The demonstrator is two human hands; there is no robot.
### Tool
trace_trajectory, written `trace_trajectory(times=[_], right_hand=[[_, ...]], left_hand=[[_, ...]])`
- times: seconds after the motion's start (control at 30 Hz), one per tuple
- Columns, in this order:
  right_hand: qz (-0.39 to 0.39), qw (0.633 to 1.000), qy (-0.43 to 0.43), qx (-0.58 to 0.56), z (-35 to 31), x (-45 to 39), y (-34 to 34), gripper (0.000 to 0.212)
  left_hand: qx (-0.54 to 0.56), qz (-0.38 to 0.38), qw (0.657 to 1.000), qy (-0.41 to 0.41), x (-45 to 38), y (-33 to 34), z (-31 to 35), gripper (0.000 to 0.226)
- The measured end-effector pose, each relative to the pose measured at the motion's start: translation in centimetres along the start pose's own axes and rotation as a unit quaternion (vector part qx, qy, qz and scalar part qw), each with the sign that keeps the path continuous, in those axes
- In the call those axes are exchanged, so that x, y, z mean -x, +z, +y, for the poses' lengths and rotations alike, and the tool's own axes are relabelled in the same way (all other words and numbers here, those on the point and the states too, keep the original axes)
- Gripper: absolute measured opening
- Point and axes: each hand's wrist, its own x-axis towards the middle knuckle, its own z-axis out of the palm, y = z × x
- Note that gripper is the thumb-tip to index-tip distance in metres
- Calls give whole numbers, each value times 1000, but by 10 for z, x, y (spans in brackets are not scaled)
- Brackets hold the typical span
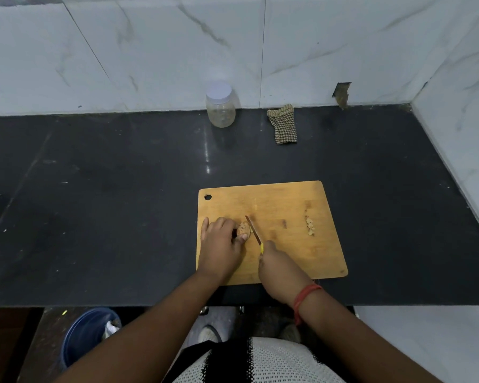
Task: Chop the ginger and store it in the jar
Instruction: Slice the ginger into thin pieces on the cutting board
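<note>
Ginger: we see one knob of ginger lying on the left half of the cutting board, pinned under our left fingertips.
Ginger handling: we judge it light, hard and fibrous, knobby enough to roll, so we hold it from above at the end away from the blade, fingertips tucked back.
Left hand: our left hand curls over the ginger and presses it down to the board; the thumb lies beside it.
Right hand: our right hand is wrapped round the yellow handle of the knife, the fingers clamped tight.
Knife: one knife, its thin blade angled across the board with its edge just beside the ginger's right end; we cannot tell whether it has bitten in.
Cut pieces: one small cluster of chopped pieces sits on the right side of the board, well apart from the knob; they are too small for us to count.
Jar: one clear jar stands at the back of the dark counter against the wall, its white lid on; we judge it light and smooth, best gripped round the body.
Cloth: one checked cloth lies bunched just right of the jar.
Board: one.
</note>
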Motion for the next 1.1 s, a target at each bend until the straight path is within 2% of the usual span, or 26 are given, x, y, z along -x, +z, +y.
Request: trace_trajectory(times=[0.33, 0.43, 0.53, 0.6, 0.9, 1.0, 1.1], right_hand=[[-29, 999, 23, 22, -11, -5, -7, 31], [-65, 997, 41, 22, -21, -9, -14, 37], [-122, 988, 71, 56, -32, -12, -25, 55], [-132, 986, 71, 74, -35, -15, -27, 59], [-83, 990, 39, 107, -5, 7, 3, 51], [-49, 993, 6, 109, 11, 20, 10, 33], [-8, 995, 18, 93, 21, 28, 14, 23]], left_hand=[[-1, 2, 1000, -3, -1, 0, 1, 14], [3, 2, 1000, -4, -2, 0, 1, 12], [7, 1, 1000, -8, -2, 0, 3, 15], [6, 4, 1000, -10, -2, 0, 3, 16], [1, 1, 1000, -11, -2, 0, 3, 13], [11, -1, 1000, -14, -1, -1, 4, 11], [25, -4, 999, -20, -1, -3, 5, 10]])
